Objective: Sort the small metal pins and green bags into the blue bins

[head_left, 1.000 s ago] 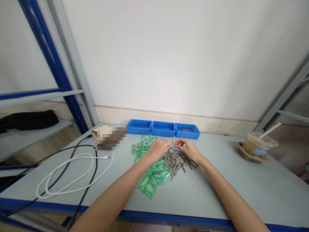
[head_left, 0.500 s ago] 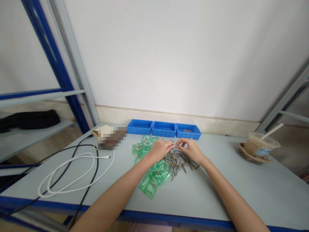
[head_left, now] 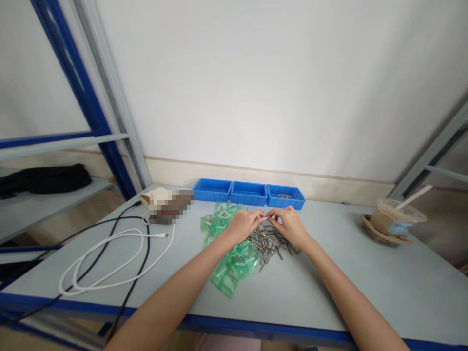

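My left hand (head_left: 242,226) and my right hand (head_left: 288,226) meet above a heap of loose thin metal pins (head_left: 269,242), some with brass-coloured parts. Both hands are closed in a pinch, thumb against fingers, and their fingertips nearly touch. Something small and pale shows between them, too small to name. Under and beside my left hand lie green see-through plastic bags (head_left: 226,280) with small metal pieces in them. Part of the heap is hidden beneath my right hand.
Behind the hands stand three blue bins, left (head_left: 211,196), middle (head_left: 248,200) and right (head_left: 286,202); metal pins lie in the right one. A white cable (head_left: 160,236) and black cables are on the left. A drink cup (head_left: 387,223) sits in a cardboard holder at right.
My fingertips have shifted slightly, and the thin pin seen at my right fingertips is now mostly covered. The bags, heap and bins stay in place.
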Tool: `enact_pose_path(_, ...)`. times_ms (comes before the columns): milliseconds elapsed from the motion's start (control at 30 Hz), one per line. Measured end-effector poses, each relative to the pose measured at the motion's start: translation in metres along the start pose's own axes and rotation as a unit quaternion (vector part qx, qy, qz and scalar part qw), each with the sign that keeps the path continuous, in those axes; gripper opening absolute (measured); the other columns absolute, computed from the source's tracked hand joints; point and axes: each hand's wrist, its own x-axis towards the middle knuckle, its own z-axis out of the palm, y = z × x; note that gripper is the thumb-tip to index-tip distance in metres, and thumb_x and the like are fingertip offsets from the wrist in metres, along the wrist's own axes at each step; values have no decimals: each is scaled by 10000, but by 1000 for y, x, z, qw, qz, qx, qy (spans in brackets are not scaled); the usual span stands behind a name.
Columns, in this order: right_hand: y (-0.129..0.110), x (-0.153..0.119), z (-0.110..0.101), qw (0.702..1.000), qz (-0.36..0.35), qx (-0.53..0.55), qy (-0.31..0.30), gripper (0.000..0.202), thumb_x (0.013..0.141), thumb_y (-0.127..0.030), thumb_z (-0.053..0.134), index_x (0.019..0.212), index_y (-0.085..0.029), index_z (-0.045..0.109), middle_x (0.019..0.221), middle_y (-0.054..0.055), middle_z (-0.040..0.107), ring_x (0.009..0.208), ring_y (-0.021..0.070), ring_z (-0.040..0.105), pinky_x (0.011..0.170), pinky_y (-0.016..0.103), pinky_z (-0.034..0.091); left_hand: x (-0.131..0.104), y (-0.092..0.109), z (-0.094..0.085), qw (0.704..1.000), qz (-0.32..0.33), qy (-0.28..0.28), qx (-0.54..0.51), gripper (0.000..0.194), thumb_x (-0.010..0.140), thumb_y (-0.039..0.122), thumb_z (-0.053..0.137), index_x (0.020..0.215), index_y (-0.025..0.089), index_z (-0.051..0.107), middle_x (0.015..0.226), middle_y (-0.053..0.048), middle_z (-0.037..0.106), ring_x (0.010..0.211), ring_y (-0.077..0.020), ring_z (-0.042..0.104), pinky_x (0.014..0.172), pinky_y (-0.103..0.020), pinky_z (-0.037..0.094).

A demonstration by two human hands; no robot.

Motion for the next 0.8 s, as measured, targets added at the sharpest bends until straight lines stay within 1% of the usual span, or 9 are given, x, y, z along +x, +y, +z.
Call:
enact_pose_path(100,1,0,0,1000,4,5,-3,143,860,-277,489,885,-224,619,844,4,689,716,150,596,727,297,283,0,1,0,1000,0,-4,6,253,908,341,394,956,186,589,651,-2,617,652,-160,581,638,-238,397)
enact_pose_path(233,1,1,3,1000,-6,11,3,141,848,-265,504,932,-231,612,892,9,685,730,146,595,726,294,280,1,1,-2,1000,-11,-9,4,277,922,306,364,882,172,602,637,-6,613,613,-144,571,625,-228,389)
enact_pose_path(400,-1,2,5,999,-7,33,-1,122,819,-241,530,906,-229,616,845,0,685,678,136,588,723,291,281,1,0,-1,1000,-13,-6,-13,283,921,302,368,853,173,610,621,0,612,612,-139,570,627,-222,381)
enact_pose_path(567,-2,1,5,1000,-3,14,2,114,808,-241,538,889,-231,619,846,2,682,668,141,574,709,296,258,1,-1,2,1000,-23,0,-7,270,916,282,375,847,169,611,652,-7,621,617,-141,571,620,-223,380)
enact_pose_path(700,-2,0,6,1000,-6,12,3,125,819,-215,512,896,-223,610,833,2,677,689,143,574,715,297,262,1,-3,2,1000,-14,-1,-8,290,917,342,370,899,176,606,652,-8,622,635,-146,579,633,-225,386)
enact_pose_path(800,-2,0,5,1000,-9,19,-1,135,824,-205,499,924,-219,587,858,-5,670,688,131,573,727,288,277,1,-3,1,1000,0,-17,-8,300,915,356,370,874,174,606,645,-9,619,632,-150,581,624,-226,382)
